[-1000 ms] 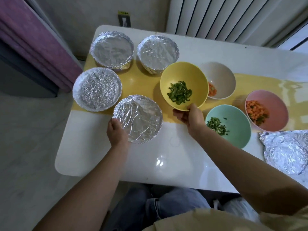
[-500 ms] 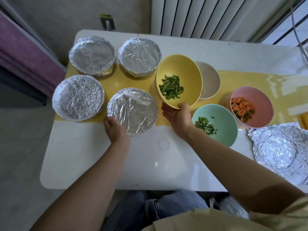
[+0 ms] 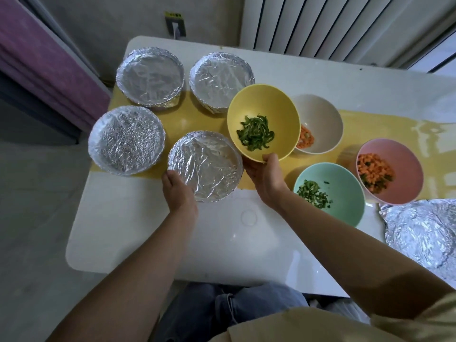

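Note:
My right hand (image 3: 265, 176) grips the near rim of a yellow bowl (image 3: 276, 107), thumb on the rim, holding it tilted above the table. Green pepper strips (image 3: 255, 133) lie inside it. My left hand (image 3: 177, 191) holds the near left edge of a foil-lined plate (image 3: 207, 164), which sits just left of the yellow bowl on the yellow runner (image 3: 183, 119). The fingers of both hands are hidden under the dishes.
Three more foil-lined plates (image 3: 150, 75) (image 3: 222, 80) (image 3: 125, 139) stand at the back left. A white bowl (image 3: 320, 119), a green bowl (image 3: 340, 186) and a pink bowl (image 3: 399, 166) hold chopped vegetables on the right. Crumpled foil (image 3: 424, 233) lies at the right edge of the white table (image 3: 234, 238).
The yellow bowl has stayed in my right hand and shifted slightly toward the foil plate. My left hand has kept its hold on the plate's edge.

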### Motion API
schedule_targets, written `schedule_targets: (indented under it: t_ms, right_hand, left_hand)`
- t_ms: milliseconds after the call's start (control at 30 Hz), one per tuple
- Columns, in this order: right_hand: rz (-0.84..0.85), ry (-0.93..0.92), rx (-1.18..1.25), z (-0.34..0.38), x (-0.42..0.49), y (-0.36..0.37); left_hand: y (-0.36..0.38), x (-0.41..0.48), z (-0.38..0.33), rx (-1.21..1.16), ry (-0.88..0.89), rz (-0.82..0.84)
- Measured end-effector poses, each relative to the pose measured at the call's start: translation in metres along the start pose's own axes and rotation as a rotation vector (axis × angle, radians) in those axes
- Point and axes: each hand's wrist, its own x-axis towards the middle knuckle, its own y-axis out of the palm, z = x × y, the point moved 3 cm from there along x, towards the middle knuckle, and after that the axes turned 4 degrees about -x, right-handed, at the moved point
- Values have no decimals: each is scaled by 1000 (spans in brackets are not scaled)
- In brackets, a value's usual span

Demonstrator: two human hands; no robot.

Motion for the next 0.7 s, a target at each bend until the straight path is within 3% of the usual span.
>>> schedule_targets:
  t_ms: [233,433,700]
  right_hand:
    - [35,11,-20,3,2,3]
    - [-58,-57,9,23,9,-7]
    - [-51,-65,78,33,8,-24]
  left_hand:
    - [7,0,-6,34,-14,11]
    - [19,7,-9,-16,-54,-4]
    - [33,19,-21,-68,-58,-47]
